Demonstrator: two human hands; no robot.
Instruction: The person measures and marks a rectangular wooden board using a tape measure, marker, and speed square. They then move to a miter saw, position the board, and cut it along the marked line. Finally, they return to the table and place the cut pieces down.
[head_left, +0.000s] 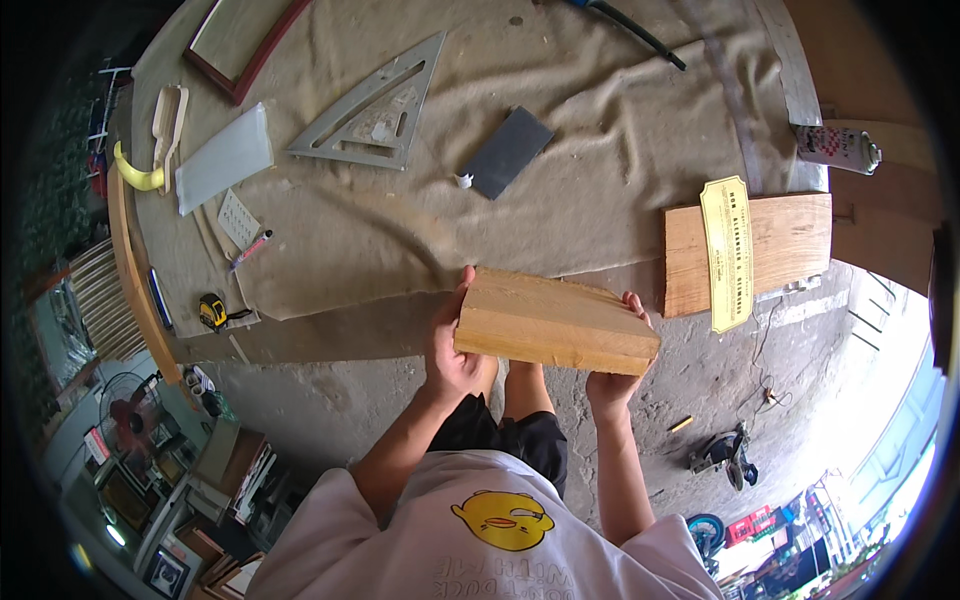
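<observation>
A thick rectangular wooden block [560,318] is held up in front of my body, near the front edge of the cloth-covered table [400,240]. My left hand [452,350] grips its left end, thumb up at the top corner. At the right end, my right hand [618,385] closes round the block, with fingertips showing over the far edge. The block is tilted, so its broad top and its near long side both show. To the right lies a flat wooden board [785,235] with a yellow printed plaque [727,255] across it.
On the cloth are a metal triangle square [412,120], a dark sanding block [508,150], a clear plastic sheet [228,160], a pen [251,250] and a tape measure [213,312]. A spray can [836,147] lies at the right edge. A power tool [725,455] sits on the floor.
</observation>
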